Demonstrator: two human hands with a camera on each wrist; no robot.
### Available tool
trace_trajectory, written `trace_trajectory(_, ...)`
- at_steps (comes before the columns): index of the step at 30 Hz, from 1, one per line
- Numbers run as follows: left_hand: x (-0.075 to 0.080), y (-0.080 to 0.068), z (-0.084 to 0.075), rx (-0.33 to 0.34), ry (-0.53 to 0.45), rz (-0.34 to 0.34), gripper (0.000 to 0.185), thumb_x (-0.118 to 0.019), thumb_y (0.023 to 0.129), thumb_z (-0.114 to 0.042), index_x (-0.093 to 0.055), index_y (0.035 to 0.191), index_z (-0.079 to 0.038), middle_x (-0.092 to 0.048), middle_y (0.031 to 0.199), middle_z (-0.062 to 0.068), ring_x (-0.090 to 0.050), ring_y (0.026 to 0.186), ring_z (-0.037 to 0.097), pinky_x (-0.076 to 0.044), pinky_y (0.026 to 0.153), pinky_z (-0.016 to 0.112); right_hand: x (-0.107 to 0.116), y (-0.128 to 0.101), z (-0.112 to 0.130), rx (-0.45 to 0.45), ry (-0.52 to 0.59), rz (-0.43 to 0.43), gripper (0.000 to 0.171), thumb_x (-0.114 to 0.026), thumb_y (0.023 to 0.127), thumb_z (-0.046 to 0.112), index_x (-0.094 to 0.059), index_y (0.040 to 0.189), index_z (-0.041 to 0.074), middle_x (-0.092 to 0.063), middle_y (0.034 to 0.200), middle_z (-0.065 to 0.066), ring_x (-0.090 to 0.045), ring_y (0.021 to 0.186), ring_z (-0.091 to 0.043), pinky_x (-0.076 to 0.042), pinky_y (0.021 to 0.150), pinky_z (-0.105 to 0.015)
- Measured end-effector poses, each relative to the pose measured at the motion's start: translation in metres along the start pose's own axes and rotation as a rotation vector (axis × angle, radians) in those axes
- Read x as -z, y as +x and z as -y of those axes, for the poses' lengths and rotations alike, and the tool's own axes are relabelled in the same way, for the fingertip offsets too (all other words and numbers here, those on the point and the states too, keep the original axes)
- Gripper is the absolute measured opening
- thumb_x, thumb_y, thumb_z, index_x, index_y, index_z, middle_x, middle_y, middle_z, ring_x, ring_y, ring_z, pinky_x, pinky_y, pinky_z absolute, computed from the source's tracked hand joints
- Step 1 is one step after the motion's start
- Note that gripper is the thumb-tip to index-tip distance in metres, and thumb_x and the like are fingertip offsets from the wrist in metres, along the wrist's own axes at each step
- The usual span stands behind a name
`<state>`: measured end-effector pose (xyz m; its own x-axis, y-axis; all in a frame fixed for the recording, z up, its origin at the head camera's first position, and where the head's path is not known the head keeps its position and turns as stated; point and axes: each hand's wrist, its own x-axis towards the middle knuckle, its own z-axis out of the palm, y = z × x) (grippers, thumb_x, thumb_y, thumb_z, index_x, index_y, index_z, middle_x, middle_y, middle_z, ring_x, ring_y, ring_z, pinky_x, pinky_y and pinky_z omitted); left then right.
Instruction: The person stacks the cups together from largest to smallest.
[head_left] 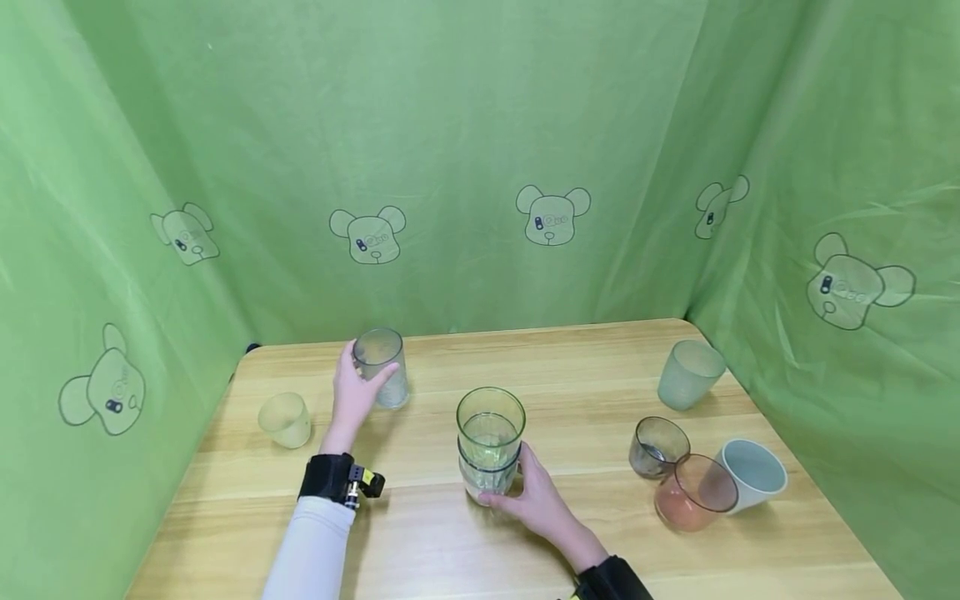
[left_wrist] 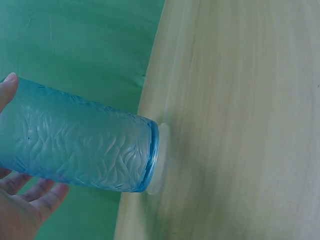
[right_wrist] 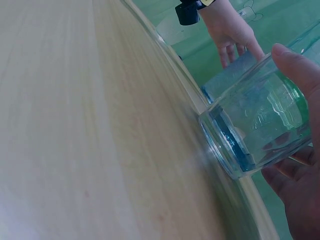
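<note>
My left hand [head_left: 358, 390] grips a tall textured pale-blue tumbler [head_left: 381, 368] standing near the table's back left. In the left wrist view the tumbler [left_wrist: 85, 150] has its base on the wood, with my thumb on top and my fingers [left_wrist: 35, 197] beneath. My right hand [head_left: 528, 493] holds the lower glass of a stack of two clear glasses [head_left: 490, 437] at mid-table. The right wrist view shows that stack [right_wrist: 255, 135] resting on the table, my thumb and fingers [right_wrist: 290, 185] curled round it, and the left hand [right_wrist: 230, 30] beyond.
A pale yellow cup [head_left: 286, 419] stands left of my left hand. At the right are a frosted green cup [head_left: 690, 373], a smoky grey glass [head_left: 657, 446], a pink glass [head_left: 693, 492] and a tilted white cup [head_left: 753, 475]. Green cloth walls surround the wooden table [head_left: 600, 367].
</note>
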<state>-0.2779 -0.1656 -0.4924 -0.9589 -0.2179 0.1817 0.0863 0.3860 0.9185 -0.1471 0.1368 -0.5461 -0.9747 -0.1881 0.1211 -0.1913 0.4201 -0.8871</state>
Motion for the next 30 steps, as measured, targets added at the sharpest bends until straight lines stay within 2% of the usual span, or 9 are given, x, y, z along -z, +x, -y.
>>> trace_trajectory(3, 0.002, -0.005, -0.006, -0.02, -0.028, -0.013, 0.098, -0.081, 0.076, -0.044, -0.028, 0.15, -0.007, -0.038, 0.149, 0.02, -0.043, 0.134, 0.038, -0.043, 0.11, 0.051, 0.0, 0.0, 0.0, 0.0, 0.0, 0.003, 0.104, -0.087, 0.068, 0.038, -0.031, 0.15, 0.007, -0.048, 0.145, -0.015, -0.045, 0.135, -0.035, -0.033, 0.113, -0.059)
trace_trajectory(12, 0.006, -0.019, -0.035, -0.142, -0.105, -0.071, 0.089, -0.086, 0.073, -0.033, -0.039, 0.146, -0.012, -0.048, 0.143, 0.013, -0.05, 0.127, 0.032, -0.048, 0.105, 0.048, 0.0, 0.0, 0.0, 0.003, -0.002, 0.007, 0.104, -0.087, 0.069, 0.037, -0.03, 0.15, 0.008, -0.048, 0.145, -0.015, -0.046, 0.134, -0.035, -0.035, 0.113, -0.059)
trace_trajectory(21, 0.014, -0.033, -0.085, -0.226, -0.149, -0.033, 0.087, -0.086, 0.073, -0.03, -0.04, 0.146, -0.018, -0.052, 0.138, 0.009, -0.05, 0.121, 0.027, -0.05, 0.101, 0.048, -0.001, 0.0, -0.001, 0.005, 0.008, 0.015, 0.103, -0.087, 0.069, 0.036, -0.03, 0.15, 0.008, -0.048, 0.145, -0.014, -0.047, 0.134, -0.034, -0.035, 0.112, -0.059)
trace_trajectory(24, 0.017, -0.038, -0.102, -0.279, -0.166, -0.025, 0.085, -0.085, 0.073, -0.027, -0.041, 0.146, -0.019, -0.054, 0.135, 0.009, -0.052, 0.118, 0.024, -0.051, 0.098, 0.046, -0.001, 0.0, -0.001, 0.005, 0.011, 0.014, 0.103, -0.087, 0.069, 0.037, -0.03, 0.15, 0.008, -0.048, 0.145, -0.014, -0.047, 0.133, -0.034, -0.036, 0.112, -0.059)
trace_trajectory(27, 0.019, -0.044, -0.12, -0.36, -0.215, -0.013, 0.082, -0.084, 0.074, -0.028, -0.043, 0.145, -0.019, -0.057, 0.132, 0.008, -0.054, 0.116, 0.02, -0.053, 0.096, 0.039, -0.001, 0.001, -0.001, 0.008, 0.012, 0.01, 0.103, -0.086, 0.069, 0.038, -0.03, 0.15, 0.007, -0.048, 0.144, -0.014, -0.048, 0.132, -0.035, -0.036, 0.111, -0.059)
trace_trajectory(30, 0.019, -0.05, -0.138, -0.457, -0.292, 0.0, 0.083, -0.082, 0.074, -0.041, -0.045, 0.144, -0.017, -0.058, 0.128, 0.012, -0.056, 0.113, 0.018, -0.054, 0.094, 0.03, -0.001, 0.001, -0.002, 0.012, 0.011, 0.005, 0.102, -0.086, 0.07, 0.038, -0.03, 0.15, 0.007, -0.048, 0.145, -0.015, -0.048, 0.132, -0.035, -0.037, 0.111, -0.06)
